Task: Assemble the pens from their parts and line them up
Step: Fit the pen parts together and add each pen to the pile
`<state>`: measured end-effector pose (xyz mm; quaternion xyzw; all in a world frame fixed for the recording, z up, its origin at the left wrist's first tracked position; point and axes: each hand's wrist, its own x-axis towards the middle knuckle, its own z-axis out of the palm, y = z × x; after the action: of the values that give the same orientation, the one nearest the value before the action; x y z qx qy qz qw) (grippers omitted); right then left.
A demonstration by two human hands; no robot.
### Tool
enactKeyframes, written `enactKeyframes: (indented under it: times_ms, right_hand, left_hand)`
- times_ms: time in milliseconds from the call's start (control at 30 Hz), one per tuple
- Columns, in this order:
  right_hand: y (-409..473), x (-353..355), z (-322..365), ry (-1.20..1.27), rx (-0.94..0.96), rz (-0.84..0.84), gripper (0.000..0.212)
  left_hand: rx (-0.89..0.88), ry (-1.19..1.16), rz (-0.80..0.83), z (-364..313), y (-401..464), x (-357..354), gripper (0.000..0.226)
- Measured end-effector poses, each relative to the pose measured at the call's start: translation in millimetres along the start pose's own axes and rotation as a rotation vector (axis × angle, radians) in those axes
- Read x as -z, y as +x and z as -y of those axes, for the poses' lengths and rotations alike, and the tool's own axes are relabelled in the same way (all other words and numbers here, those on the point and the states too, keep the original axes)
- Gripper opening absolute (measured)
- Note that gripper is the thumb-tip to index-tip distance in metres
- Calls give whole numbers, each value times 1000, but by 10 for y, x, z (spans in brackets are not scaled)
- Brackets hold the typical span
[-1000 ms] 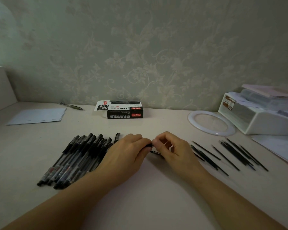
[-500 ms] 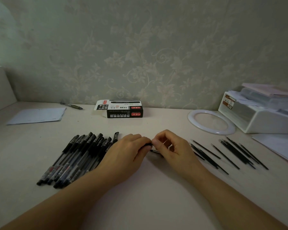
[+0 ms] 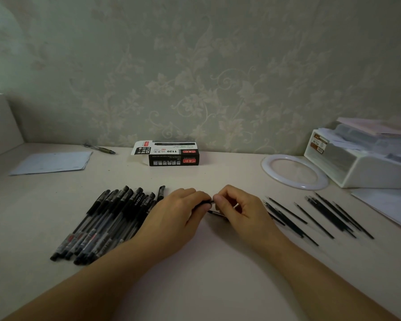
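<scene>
My left hand (image 3: pixel 176 214) curls round a black pen barrel (image 3: pixel 205 202) at the middle of the table, and only the barrel's end shows past the fingers. My right hand (image 3: pixel 239 207) meets it from the right, its fingertips pinching that end. A thin dark refill (image 3: pixel 217 213) lies on the table just under the two hands. Several black capped pens (image 3: pixel 107 218) lie side by side at the left. Several loose black refills (image 3: pixel 322 216) are spread out at the right.
A black and white pen box (image 3: pixel 171 156) stands open at the back centre. A white ring (image 3: pixel 294 171) and a white organiser (image 3: pixel 366 163) holding papers sit at the back right. Paper sheets (image 3: pixel 53 162) and a lone pen (image 3: pixel 100 149) lie back left.
</scene>
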<state>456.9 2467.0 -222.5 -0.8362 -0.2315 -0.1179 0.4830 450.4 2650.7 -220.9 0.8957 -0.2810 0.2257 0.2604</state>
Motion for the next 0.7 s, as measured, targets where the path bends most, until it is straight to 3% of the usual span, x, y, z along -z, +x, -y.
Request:
enactKeyframes:
  times_ms: [133,467,600,700]
  right_hand:
    - [5,4,3,19,-26,-4,32]
    - [-5,14,39,14,7,17,27]
    - [7,-17,4,-88,25,-134,29]
    - [32,-10,-72,-238,-84,-180,17]
  left_hand:
    - [-10,-8,-5,-12,6,-8,20]
    - [-44,-1,-50,-38,19,23,21]
    - [-31,23,-81,-60,18,24,17]
    - [-7,36,-100,-48,13,16,16]
